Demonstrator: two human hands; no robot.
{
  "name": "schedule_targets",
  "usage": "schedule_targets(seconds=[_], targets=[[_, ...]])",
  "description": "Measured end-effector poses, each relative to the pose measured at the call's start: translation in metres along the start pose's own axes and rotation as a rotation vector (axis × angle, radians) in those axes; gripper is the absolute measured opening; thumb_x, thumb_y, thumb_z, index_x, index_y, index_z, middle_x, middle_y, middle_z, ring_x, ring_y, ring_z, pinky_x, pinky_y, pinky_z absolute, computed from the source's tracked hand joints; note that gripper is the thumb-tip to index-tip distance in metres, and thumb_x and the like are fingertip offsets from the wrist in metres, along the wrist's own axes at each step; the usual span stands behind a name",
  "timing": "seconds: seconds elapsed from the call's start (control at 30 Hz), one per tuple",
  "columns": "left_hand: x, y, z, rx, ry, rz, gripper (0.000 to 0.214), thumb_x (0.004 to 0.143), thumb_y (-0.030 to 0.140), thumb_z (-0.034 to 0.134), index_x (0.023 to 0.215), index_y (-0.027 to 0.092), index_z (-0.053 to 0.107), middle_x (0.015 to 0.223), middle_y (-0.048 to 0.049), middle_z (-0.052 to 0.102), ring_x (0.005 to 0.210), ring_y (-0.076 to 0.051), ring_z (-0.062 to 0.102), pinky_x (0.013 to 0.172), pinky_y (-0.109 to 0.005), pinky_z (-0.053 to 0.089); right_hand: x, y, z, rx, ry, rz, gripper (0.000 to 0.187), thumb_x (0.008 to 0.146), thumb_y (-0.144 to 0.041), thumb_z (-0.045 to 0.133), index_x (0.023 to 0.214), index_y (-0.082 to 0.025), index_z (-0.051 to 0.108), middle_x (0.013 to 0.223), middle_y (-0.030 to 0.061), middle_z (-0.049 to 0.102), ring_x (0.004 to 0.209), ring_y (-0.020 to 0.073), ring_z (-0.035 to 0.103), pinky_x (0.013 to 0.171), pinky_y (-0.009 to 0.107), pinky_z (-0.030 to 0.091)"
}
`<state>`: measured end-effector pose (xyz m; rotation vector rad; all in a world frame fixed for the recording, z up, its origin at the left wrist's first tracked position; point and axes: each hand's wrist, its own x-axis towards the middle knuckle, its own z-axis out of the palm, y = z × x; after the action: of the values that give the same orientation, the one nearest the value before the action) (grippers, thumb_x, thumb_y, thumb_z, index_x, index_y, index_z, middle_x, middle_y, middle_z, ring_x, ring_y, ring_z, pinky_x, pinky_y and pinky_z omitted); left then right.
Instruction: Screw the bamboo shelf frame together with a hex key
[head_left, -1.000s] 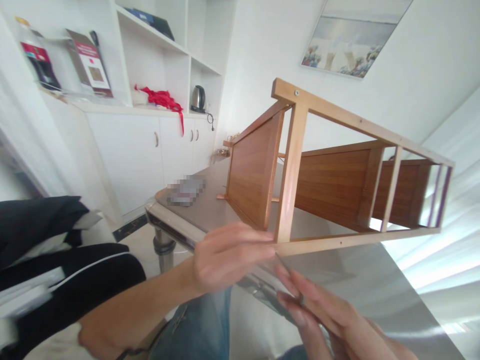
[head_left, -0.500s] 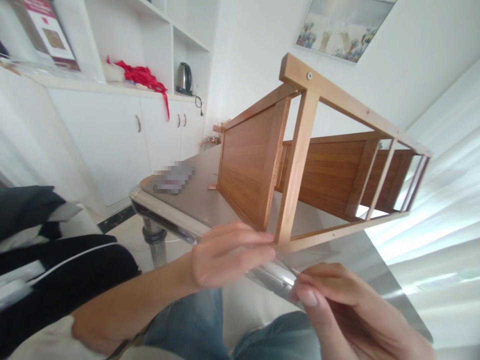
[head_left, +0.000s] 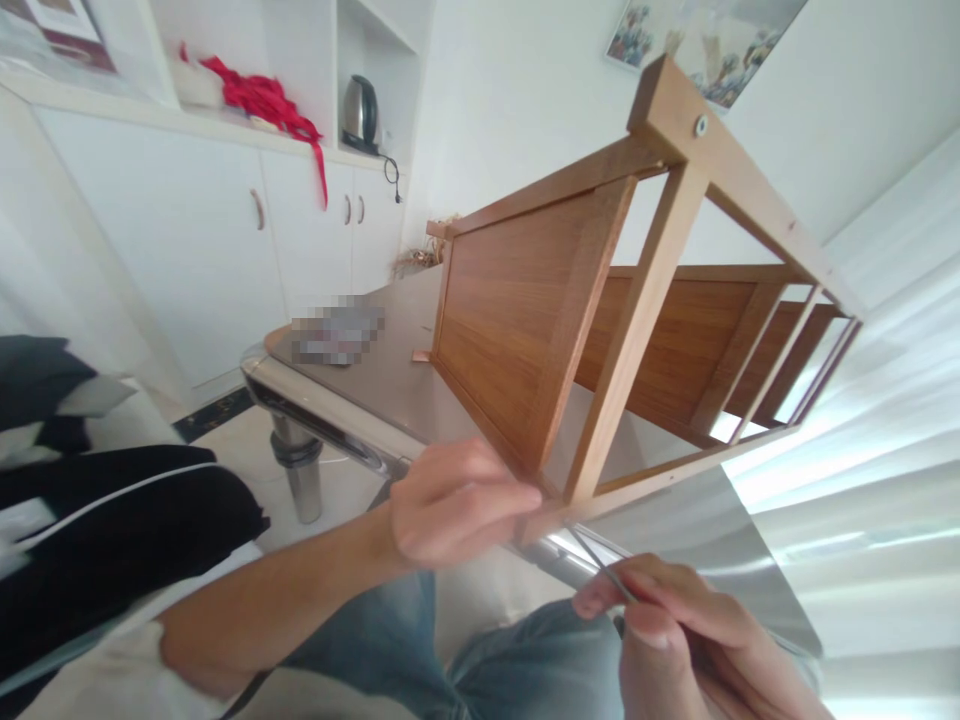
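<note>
A wooden shelf rack (head_left: 630,330) with slatted ends lies on its side on the metal-topped table (head_left: 390,400). Its near lower corner is in my left hand (head_left: 457,505), whose fingers curl over the end of the frame at the table's edge. My right hand (head_left: 690,630) pinches a thin metal rod that looks like a hex key (head_left: 600,565). The rod's far tip meets the frame near that same corner; whether it sits in a screw is hidden. On the upper corner of the frame a round bolt head (head_left: 701,126) shows.
A blurred-out packet (head_left: 337,335) lies at the table's left end. Behind stand white cabinets (head_left: 165,240) with a red ribbon (head_left: 262,95) and an electric kettle (head_left: 361,112). Dark clothing (head_left: 127,540) is at the left, a white curtain (head_left: 885,480) at the right.
The near end of the rack has come closer, its upper corner showing higher and further right. My left hand's fingers have curled more. More of the metal rod shows, its tip now at the corner.
</note>
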<state>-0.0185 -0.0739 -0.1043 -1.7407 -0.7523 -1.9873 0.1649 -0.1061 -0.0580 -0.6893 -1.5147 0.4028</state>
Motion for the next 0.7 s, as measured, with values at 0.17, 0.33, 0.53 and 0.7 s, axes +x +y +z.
schedule_targets(seconds=[0.17,0.33,0.53,0.7], targets=[[-0.007,-0.001,0.003,-0.018,-0.037,-0.003,0.037,0.078,0.015,0.087,0.112,0.016,0.073,0.082,-0.0024,0.075,0.066,-0.011,0.069,0.062,-0.022,0.059,-0.005,-0.001,-0.004,-0.164,0.01,-0.048,0.013,0.081,-0.024,0.086,0.076,-0.019,0.075,0.063,0.0003,0.071,0.05,0.0167,0.068,0.049,0.026,0.055],[-0.002,0.004,-0.001,-0.043,-0.117,-0.096,0.031,0.086,0.018,0.081,0.116,0.017,0.073,0.083,-0.0027,0.076,0.066,-0.01,0.068,0.061,-0.02,0.055,-0.012,-0.011,-0.002,-0.194,0.019,0.099,0.014,0.087,-0.022,0.079,0.1,-0.018,0.077,0.059,-0.002,0.071,0.045,0.0149,0.067,0.045,0.023,0.054],[-0.007,0.001,-0.002,-0.086,-0.234,-0.121,0.036,0.089,0.009,0.074,0.124,0.015,0.071,0.089,-0.0066,0.076,0.073,-0.013,0.069,0.065,-0.022,0.054,-0.02,-0.017,0.011,-0.147,0.053,0.202,0.011,0.09,-0.026,0.077,0.098,-0.018,0.076,0.056,-0.0031,0.072,0.04,0.0136,0.066,0.043,0.019,0.056],[-0.008,-0.002,0.0,-0.081,-0.271,-0.113,0.032,0.092,0.01,0.069,0.124,0.016,0.07,0.086,-0.0043,0.074,0.071,-0.011,0.068,0.064,-0.021,0.053,-0.022,-0.02,0.015,0.002,0.049,0.368,0.01,0.095,-0.029,0.073,0.094,-0.019,0.075,0.057,-0.0016,0.073,0.041,0.0159,0.068,0.04,0.021,0.057]])
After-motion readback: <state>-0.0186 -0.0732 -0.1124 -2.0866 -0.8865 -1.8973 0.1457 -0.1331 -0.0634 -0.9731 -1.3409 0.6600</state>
